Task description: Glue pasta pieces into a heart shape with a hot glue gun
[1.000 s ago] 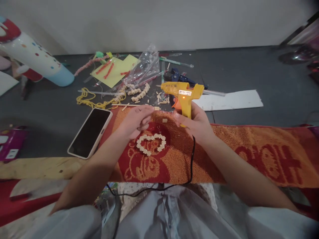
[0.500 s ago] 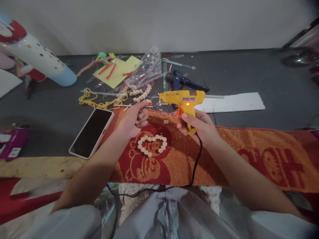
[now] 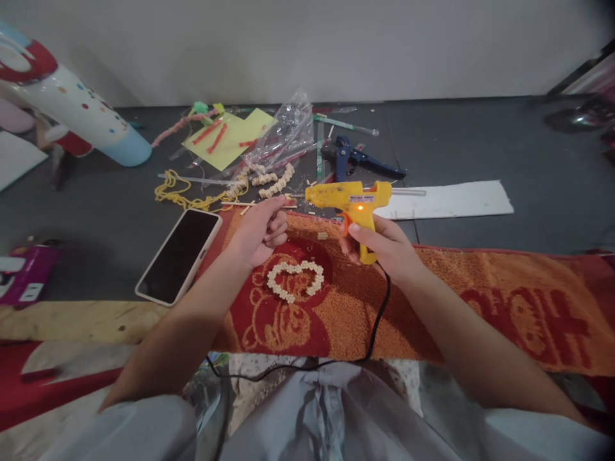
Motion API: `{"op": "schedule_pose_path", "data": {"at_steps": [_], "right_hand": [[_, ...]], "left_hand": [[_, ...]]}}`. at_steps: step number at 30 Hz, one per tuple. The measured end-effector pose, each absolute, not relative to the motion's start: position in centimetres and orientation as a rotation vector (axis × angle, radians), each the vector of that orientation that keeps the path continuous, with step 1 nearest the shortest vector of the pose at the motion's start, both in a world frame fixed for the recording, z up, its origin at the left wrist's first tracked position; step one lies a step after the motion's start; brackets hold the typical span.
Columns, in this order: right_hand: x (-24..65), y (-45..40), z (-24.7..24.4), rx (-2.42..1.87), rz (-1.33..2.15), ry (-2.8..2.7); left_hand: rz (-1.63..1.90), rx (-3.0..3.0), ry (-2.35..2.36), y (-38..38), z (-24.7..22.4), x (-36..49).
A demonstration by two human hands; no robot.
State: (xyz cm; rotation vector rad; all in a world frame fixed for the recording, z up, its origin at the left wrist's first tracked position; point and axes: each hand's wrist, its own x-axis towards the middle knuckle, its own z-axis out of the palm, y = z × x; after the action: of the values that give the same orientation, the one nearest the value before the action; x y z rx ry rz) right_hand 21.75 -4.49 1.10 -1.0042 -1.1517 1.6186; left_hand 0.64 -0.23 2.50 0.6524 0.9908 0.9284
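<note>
Our heart outline (image 3: pixel 272 282) was formed, barring one gap.
Our right hand (image 3: pixel 396 250) clasped the glue gun (image 3: pixel 336 195); our left hand (image 3: pixel 257 234) pinched a piece (image 3: pixel 289 197).

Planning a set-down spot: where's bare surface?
Tabletop: big patch right of the blue tool, between wall and white board. Towel: smaller patch between heart-shaped piece and black cable. Crowded: yellow string across to blue tool, plastic bag included; around left hand and glue gun.

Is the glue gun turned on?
On: a small orange light glows on the glue gun, held in the right hand.
</note>
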Motion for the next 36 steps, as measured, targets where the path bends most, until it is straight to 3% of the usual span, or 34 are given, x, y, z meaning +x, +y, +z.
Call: {"op": "schedule_pose_path", "data": {"at_steps": [36], "right_hand": [[21.95, -4.57, 1.4, -0.951, 1.609, -1.205]], "left_hand": [[1.011, 0.753, 0.958, -0.48, 2.29, 0.72]]}}
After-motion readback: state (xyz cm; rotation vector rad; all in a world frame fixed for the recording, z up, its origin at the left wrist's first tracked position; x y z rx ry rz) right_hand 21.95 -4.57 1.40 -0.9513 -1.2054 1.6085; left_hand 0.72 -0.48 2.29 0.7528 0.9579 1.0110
